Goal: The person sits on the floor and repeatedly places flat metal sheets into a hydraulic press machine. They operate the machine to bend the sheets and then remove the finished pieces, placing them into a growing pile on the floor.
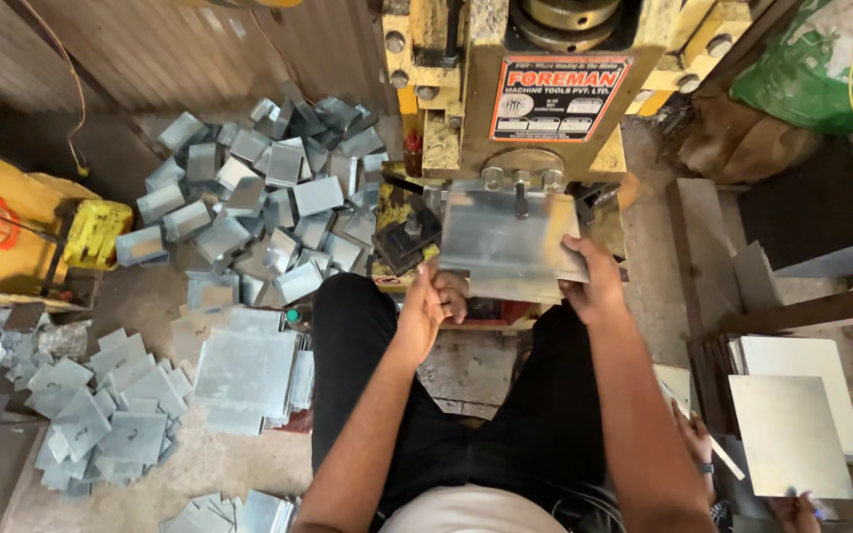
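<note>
Head view, looking down at a seated person in front of a yellow press machine point(545, 59) at upper centre of the frame. A flat metal sheet point(507, 242) lies on the press bed at centre frame, just below the machine's red plate.

The right hand point(594, 281) grips the sheet's lower right corner, fingers closed around the edge with the thumb on top. The left hand point(431, 301) is at the sheet's lower left edge, fingers curled and partly closed; it touches the edge, but whether it pinches the sheet I cannot tell from this angle.

Left of the press, in the upper centre-left, a heap of bent metal pieces point(269, 197) lies on the floor. A stack of flat blanks point(247, 380) sits just left of the person's black-clad leg. Further cut pieces point(101, 415) lie spread at lower left. A yellow box point(96, 232) stands at the left edge beside an orange-painted fixture.

At lower right, plain flat sheets point(792, 424) are stacked, and another person's hand point(693, 434) holds a thin stick near them. A green sack point(812, 69) occupies the upper right corner.
</note>
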